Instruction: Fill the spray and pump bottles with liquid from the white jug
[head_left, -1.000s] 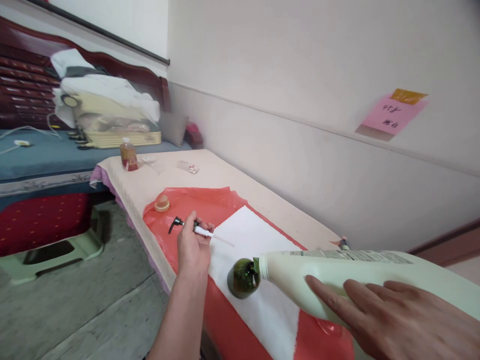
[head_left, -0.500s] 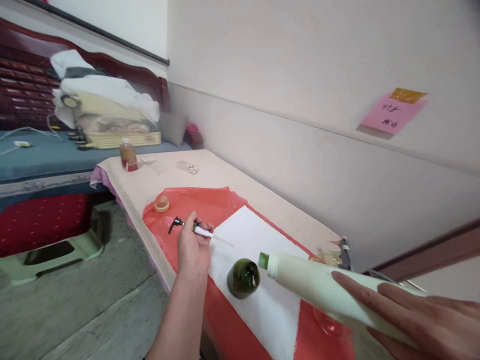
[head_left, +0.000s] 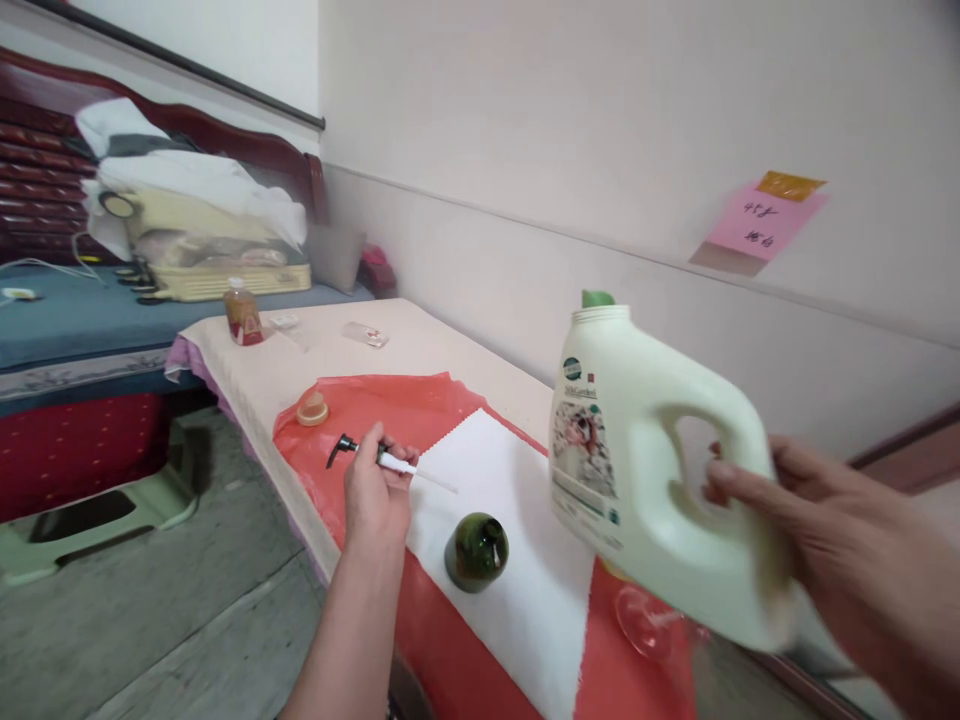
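Detergent jug (head_left: 645, 510) hangs from my right hand (head_left: 832, 530), fingers curled through its handle, raised beside the green bottle (head_left: 472, 560) and apart from it. Nothing runs from the green spout (head_left: 598, 298), so I judge the step in hand to be managing the jug upright rather than pouring. As I read it, the next move calls for a firm hold on that handle and a level place for the base; the pump dispenser (head_left: 394, 461), tube first, would need lining up with the bottle's open mouth.

The jug's long axis stands near vertical, its neck pointing up and leaning a little to my left, its printed label turned left and toward me. My left hand (head_left: 379, 490) is closed around the pump's collar. The pump lies nearly level across my view: black nozzle head to the left, clear tube running right and slightly down over the white cloth (head_left: 525, 500). The bottle stands on that cloth, mouth up, with red plastic sheeting (head_left: 435, 630) beneath.
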